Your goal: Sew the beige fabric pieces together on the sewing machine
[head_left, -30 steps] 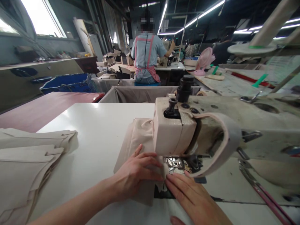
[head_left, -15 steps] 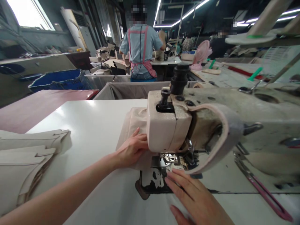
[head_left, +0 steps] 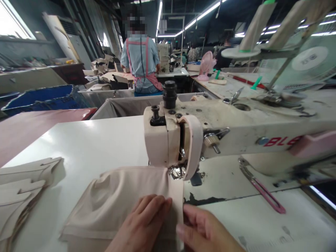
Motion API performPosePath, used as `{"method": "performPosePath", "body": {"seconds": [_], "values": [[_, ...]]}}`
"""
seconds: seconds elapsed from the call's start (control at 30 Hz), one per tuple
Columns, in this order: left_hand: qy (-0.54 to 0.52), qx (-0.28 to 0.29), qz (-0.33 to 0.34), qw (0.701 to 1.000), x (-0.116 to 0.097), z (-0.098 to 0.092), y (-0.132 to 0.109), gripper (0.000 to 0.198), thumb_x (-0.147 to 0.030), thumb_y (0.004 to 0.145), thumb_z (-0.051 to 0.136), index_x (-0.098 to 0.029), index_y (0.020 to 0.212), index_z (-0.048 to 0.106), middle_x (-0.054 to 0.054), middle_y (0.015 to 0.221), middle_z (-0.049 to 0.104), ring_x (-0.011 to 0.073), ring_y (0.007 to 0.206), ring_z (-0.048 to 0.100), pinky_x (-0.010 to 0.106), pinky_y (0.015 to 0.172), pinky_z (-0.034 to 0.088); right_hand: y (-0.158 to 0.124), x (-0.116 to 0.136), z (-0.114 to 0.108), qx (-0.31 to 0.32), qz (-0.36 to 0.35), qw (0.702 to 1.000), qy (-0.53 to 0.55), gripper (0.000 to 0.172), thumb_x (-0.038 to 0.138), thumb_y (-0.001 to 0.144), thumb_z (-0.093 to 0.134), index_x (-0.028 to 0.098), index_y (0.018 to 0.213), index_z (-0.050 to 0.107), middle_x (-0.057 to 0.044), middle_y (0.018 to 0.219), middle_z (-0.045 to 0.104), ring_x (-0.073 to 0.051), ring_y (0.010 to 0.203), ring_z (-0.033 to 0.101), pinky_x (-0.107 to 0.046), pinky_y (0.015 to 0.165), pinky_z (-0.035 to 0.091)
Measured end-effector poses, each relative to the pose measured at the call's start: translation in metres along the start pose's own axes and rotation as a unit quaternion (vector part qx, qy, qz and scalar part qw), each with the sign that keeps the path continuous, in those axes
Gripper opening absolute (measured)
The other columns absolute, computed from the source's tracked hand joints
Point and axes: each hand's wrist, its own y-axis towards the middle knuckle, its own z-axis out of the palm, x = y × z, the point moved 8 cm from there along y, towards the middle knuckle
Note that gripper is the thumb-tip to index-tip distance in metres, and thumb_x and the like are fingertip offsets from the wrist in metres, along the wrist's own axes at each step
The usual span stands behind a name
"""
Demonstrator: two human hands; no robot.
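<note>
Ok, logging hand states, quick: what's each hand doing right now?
Left hand: open, flat on the beige fabric piece.
Right hand: fingers curled at the fabric's edge; whether it grips cannot be told.

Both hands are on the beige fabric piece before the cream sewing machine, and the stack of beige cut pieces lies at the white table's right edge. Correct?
No: the head view shows the stack of beige cut pieces at the left edge of the white table, not the right. The left hand and right hand are on the beige fabric piece before the cream sewing machine.
</note>
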Motion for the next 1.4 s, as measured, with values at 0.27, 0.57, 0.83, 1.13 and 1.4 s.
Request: {"method": "performPosePath", "body": {"seconds": [0.27, 0.57, 0.83, 1.13, 1.4], "values": [[-0.229, 0.078, -0.107, 0.964, 0.010, 0.000, 0.024, 0.025, -0.024, 0.098, 0.035, -0.022, 0.106, 0.058, 0.004, 0.091, 0.066, 0.0130, 0.080, 0.065, 0.017, 0.072, 0.052, 0.020, 0.026, -0.025, -0.138, -0.030, 0.982, -0.127, 0.019, 0.034, 0.076, 0.063, 0.017, 0.083, 0.067, 0.000, 0.070, 0.069, -0.017, 0.063, 0.064, -0.025, 0.057, 0.051], [-0.253, 0.104, -0.216, 0.937, 0.051, 0.009, 0.068, 0.012, -0.022, 0.086, 0.049, -0.018, 0.086, 0.060, 0.002, 0.082, 0.067, 0.0155, 0.075, 0.060, 0.022, 0.070, 0.046, 0.023, 0.022, -0.016, -0.081, -0.051, 0.992, -0.086, 0.024, 0.020, 0.074, 0.062, 0.018, 0.098, 0.064, 0.001, 0.072, 0.072, -0.016, 0.067, 0.069, -0.021, 0.058, 0.049], [-0.203, 0.055, -0.273, 0.939, 0.065, 0.007, 0.064, 0.016, -0.020, 0.077, 0.053, -0.017, 0.061, 0.051, -0.003, 0.055, 0.049, 0.0100, 0.052, 0.043, 0.019, 0.050, 0.034, -0.004, 0.046, -0.005, -0.155, -0.274, 0.763, -0.564, 0.055, 0.007, 0.074, 0.055, 0.017, 0.128, 0.054, -0.015, 0.122, 0.061, -0.032, 0.113, 0.058, -0.049, 0.094, 0.051], [-0.117, 0.022, -0.304, 0.945, 0.070, 0.002, 0.075, 0.014, -0.004, 0.066, 0.052, -0.015, 0.057, 0.052, -0.001, 0.053, 0.052, 0.0110, 0.052, 0.046, 0.022, 0.052, 0.033, -0.002, 0.049, 0.015, -0.105, -0.382, 0.594, -0.700, 0.050, 0.003, 0.079, 0.044, 0.008, 0.127, 0.057, -0.014, 0.130, 0.059, -0.029, 0.114, 0.058, -0.045, 0.093, 0.055], [-0.122, 0.012, -0.291, 0.949, 0.073, 0.002, 0.079, 0.019, -0.005, 0.070, 0.052, -0.011, 0.072, 0.070, 0.005, 0.064, 0.065, 0.0156, 0.061, 0.057, 0.024, 0.060, 0.044, 0.001, 0.055, 0.018, -0.105, -0.386, 0.579, -0.710, 0.050, 0.005, 0.082, 0.040, 0.008, 0.129, 0.055, -0.011, 0.130, 0.060, -0.028, 0.114, 0.058, -0.045, 0.095, 0.054]]}}
